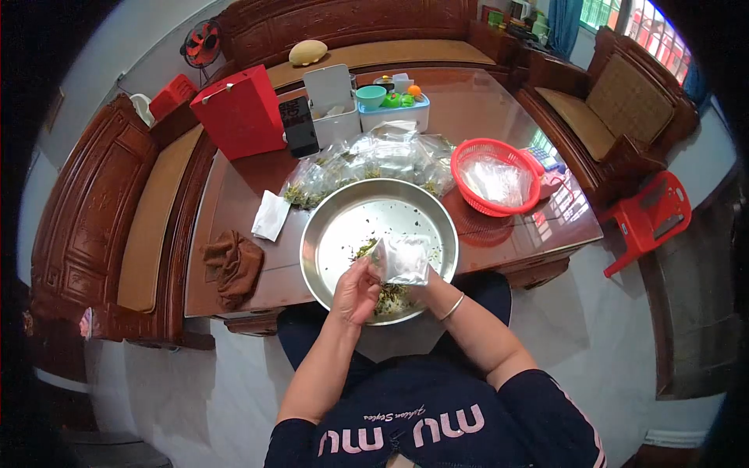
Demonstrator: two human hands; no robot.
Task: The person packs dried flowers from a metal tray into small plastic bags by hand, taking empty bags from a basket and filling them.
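Observation:
A clear plastic bag point(407, 259) is pinched at its left edge by the closed fingers of my left hand point(359, 292). My right hand point(427, 290) is low over the tray, mostly behind the bag, so its fingers do not show. Both hands are above a round metal tray point(318, 209) at the table's front edge. Dried greenish-yellow plant pieces point(390, 299) lie in the tray near my hands, and dark bits are scattered across its bottom.
Several filled clear bags point(351, 165) lie behind the tray. On the right, a red plastic basket point(470, 196) holds clear bags. A white tissue point(271, 216) and brown cloth point(234, 267) are at left. Farther back stand a red gift bag point(238, 113), phone point(299, 129) and storage boxes point(394, 117).

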